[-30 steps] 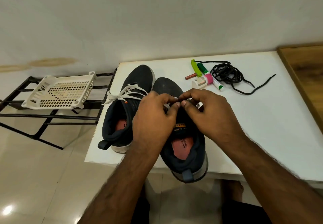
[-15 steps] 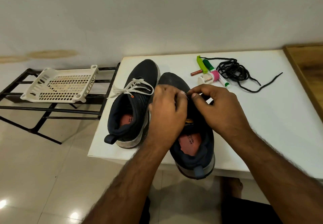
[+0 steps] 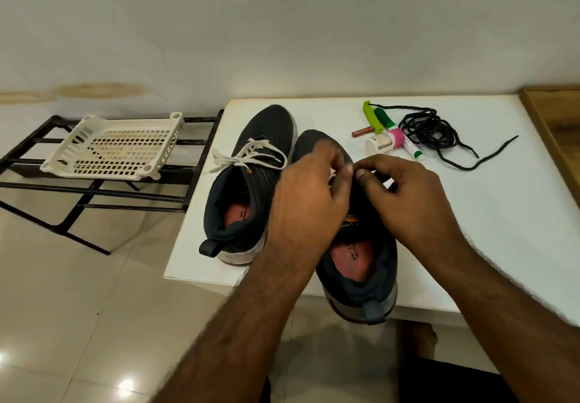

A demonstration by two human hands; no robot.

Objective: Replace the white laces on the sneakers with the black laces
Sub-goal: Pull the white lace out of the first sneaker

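Since half a second ago the left hand (image 3: 309, 195) has shifted a little toward 12 o'clock over the right shoe (image 3: 357, 245), and the two thumbs now almost meet above its laces.

The table (image 3: 489, 214) is white; its near edge runs under the forearms, and the right shoe's heel overhangs that edge at 6 o'clock. At 3 o'clock of the hands lies a broad bare stretch of tabletop. The rack (image 3: 103, 195), black metal, stands at 9 o'clock of the table, touching its left edge, and carries a white basket (image 3: 113, 148).

The left shoe (image 3: 248, 189) sits just beside the right one, at its 9 o'clock, its white lace (image 3: 248, 157) tied in a bow. The insoles read partly "CAM…", the rest too small to tell.

The left hand's fingers curl over the right shoe's lacing; a bit of white shows under them, but whether they pinch it I cannot tell. The right hand (image 3: 408, 201) is curled too, thumb and forefinger pinched together at the same spot; what they hold is hidden.

The black laces (image 3: 433, 134) lie in a loose heap at 1 o'clock, near the far edge, just beside a green marker (image 3: 385, 117), a small bottle (image 3: 381, 144), a lime clip (image 3: 372, 116) and a brown tube (image 3: 362, 132).
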